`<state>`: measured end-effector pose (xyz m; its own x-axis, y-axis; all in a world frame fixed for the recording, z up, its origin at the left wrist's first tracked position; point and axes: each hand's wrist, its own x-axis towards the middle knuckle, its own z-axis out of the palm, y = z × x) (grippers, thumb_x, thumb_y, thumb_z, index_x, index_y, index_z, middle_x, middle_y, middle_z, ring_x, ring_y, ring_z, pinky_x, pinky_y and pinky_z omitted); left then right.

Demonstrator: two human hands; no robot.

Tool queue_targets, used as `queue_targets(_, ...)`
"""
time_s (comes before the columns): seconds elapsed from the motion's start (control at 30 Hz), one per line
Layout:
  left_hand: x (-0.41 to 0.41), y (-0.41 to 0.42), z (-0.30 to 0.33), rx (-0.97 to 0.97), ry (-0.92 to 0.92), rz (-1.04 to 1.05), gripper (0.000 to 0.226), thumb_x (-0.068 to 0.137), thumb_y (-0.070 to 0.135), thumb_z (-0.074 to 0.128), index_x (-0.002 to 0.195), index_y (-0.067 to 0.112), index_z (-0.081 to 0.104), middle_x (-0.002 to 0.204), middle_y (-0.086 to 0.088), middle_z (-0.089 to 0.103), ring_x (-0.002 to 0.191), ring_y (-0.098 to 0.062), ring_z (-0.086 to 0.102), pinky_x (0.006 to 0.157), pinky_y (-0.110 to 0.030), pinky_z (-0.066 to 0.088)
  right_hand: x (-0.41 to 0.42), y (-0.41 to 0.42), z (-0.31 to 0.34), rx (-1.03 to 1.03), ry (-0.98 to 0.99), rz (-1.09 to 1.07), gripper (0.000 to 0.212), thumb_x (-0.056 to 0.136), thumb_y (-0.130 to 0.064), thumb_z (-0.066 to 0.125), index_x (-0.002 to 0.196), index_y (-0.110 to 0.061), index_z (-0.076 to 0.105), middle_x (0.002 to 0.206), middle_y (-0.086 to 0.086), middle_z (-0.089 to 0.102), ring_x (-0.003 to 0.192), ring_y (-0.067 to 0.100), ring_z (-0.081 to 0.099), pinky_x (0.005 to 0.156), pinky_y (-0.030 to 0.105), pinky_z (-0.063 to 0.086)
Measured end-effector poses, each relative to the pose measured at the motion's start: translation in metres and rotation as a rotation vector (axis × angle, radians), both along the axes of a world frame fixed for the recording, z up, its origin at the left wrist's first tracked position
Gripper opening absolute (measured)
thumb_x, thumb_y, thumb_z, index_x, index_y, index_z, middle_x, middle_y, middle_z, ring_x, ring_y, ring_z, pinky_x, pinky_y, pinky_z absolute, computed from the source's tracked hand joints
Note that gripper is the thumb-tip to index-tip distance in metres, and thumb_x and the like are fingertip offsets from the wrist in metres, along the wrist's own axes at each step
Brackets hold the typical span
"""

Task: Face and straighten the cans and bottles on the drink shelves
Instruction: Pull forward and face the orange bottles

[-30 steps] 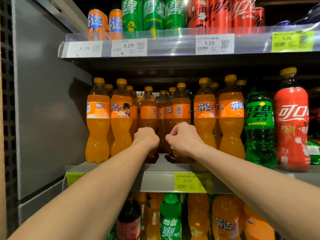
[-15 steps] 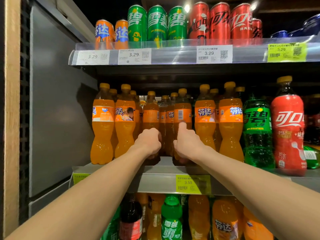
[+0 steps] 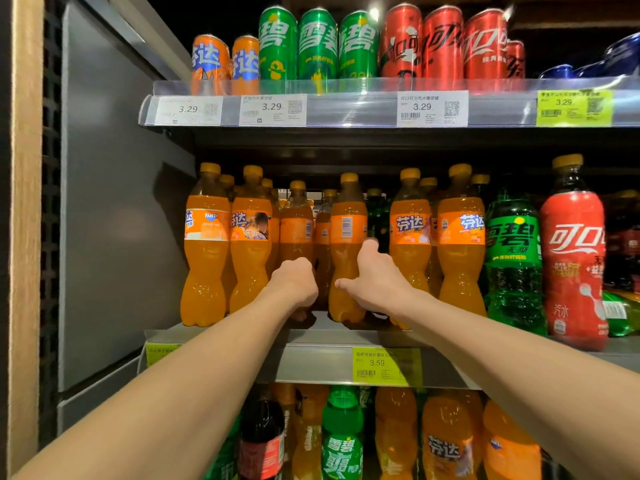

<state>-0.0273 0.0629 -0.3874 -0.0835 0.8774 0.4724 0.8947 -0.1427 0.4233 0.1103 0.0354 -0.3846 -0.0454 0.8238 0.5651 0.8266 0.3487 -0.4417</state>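
Both hands reach to the middle shelf [image 3: 311, 337]: the left hand [image 3: 294, 282] is wrapped around the lower body of an orange bottle [image 3: 298, 230], and the right hand [image 3: 375, 280] grasps the neighbouring barcode-facing orange bottle [image 3: 348, 237], thumb on its left side and index finger raised along its right. More orange bottles stand to either side of the hands; a green bottle [image 3: 514, 254] and a red bottle [image 3: 573, 254] stand further right of the right hand, and cans [image 3: 346, 46] line the shelf above.
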Motion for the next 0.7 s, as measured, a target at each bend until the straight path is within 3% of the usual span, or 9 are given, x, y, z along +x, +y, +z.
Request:
queue_targets(0.13, -0.002, -0.019, 0.004, 0.091, -0.258, -0.101, 0.004, 0.100, 0.017, 0.055, 0.103, 0.015, 0.054, 0.091, -0.008, 0.064, 0.067, -0.024, 0.068, 0.059, -0.030, 0.059, -0.008, -0.005, 0.006, -0.065, 0.080, 0.070, 0.084, 0.088, -0.035, 0.076, 0.148, -0.012, 0.022, 0.141, 0.011, 0.049, 0.121, 0.033, 0.060, 0.095, 0.047, 0.057)
queue_targets(0.2, -0.004, -0.030, 0.006, 0.153, -0.305, -0.093, 0.005, 0.101, 0.021, 0.055, 0.097, 0.017, 0.054, 0.087, -0.007, 0.065, 0.062, -0.021, 0.067, 0.051, -0.026, 0.054, -0.015, -0.007, 0.007, -0.089, 0.175, 0.104, 0.085, 0.087, -0.033, 0.078, 0.147, -0.013, 0.022, 0.140, 0.011, 0.049, 0.119, 0.036, 0.060, 0.090, 0.049, 0.059)
queue_targets(0.43, -0.015, -0.054, 0.004, 0.208, -0.240, -0.012, 0.017, 0.099, 0.028, 0.058, 0.085, 0.019, 0.054, 0.077, -0.002, 0.061, 0.058, -0.017, 0.064, 0.046, -0.020, 0.045, -0.043, 0.002, -0.002, -0.171, 0.243, 0.185, 0.019, 0.097, -0.021, 0.067, 0.109, -0.018, 0.053, 0.105, 0.007, 0.063, 0.084, 0.026, 0.068, 0.081, 0.041, 0.063)
queue_targets(0.7, -0.024, -0.063, 0.001, 0.249, -0.198, -0.012, 0.023, 0.099, 0.028, 0.058, 0.078, 0.021, 0.052, 0.076, -0.004, 0.064, 0.058, -0.018, 0.065, 0.049, -0.021, 0.050, -0.056, 0.009, -0.002, -0.217, 0.269, 0.235, 0.020, 0.098, -0.025, 0.065, 0.114, -0.017, 0.056, 0.111, 0.008, 0.065, 0.088, 0.028, 0.072, 0.077, 0.041, 0.064)
